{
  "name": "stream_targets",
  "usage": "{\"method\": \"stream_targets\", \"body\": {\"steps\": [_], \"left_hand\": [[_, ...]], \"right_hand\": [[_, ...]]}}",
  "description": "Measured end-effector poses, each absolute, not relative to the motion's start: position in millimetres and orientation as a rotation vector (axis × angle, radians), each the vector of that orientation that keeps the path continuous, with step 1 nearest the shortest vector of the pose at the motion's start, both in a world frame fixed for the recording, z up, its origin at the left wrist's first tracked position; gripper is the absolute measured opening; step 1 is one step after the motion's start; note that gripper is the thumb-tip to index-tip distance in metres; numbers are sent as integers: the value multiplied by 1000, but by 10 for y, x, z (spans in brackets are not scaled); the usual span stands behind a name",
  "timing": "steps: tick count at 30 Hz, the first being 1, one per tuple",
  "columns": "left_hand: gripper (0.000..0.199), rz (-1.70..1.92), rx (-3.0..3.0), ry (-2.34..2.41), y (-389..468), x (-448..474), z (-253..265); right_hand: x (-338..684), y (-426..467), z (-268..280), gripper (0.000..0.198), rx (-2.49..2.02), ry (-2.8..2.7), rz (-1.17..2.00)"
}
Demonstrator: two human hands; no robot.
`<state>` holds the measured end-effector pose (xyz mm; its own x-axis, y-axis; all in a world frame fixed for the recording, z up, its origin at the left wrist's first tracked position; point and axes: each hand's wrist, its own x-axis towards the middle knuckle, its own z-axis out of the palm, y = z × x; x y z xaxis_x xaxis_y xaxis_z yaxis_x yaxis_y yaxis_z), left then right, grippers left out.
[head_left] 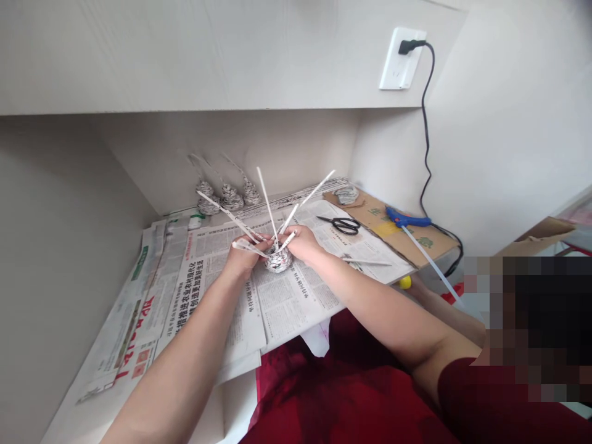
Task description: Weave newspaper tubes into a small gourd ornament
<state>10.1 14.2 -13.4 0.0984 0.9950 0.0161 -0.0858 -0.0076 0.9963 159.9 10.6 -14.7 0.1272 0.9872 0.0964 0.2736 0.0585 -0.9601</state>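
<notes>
Between both hands is a small round basket [279, 261] woven from rolled newspaper, with several white paper tubes [263, 196] sticking up and outward from its rim. My left hand [247, 254] grips its left side, fingers bent around the tubes and edge. On the opposite side, my right hand [303, 244] has its fingers closed at the rim, near the base of the tubes. Fingertips of both hands are partly hidden behind the tubes. The basket sits low over the newspaper sheets [296, 308] spread on the table.
Several pear-shaped woven paper pieces [231, 197] stand at the back wall. Black scissors [345, 225] lie right of my hands. A blue glue gun [407, 217] with a corded plug [411, 46] rests on cardboard [432, 243]. Another person's arm [446, 311] shows at right.
</notes>
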Motion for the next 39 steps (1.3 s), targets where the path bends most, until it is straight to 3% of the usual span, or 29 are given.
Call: {"method": "stream_targets", "body": {"steps": [18, 35, 39], "left_hand": [[31, 1129, 1382, 915, 84, 141, -119], [31, 981, 1503, 905, 75, 44, -62], [41, 972, 1485, 876, 140, 19, -121]], "right_hand": [[1819, 34, -47, 28, -1158, -1158, 1357], [1769, 5, -106, 26, -1172, -1485, 1002], [1724, -83, -58, 25, -1127, -1623, 852]]}}
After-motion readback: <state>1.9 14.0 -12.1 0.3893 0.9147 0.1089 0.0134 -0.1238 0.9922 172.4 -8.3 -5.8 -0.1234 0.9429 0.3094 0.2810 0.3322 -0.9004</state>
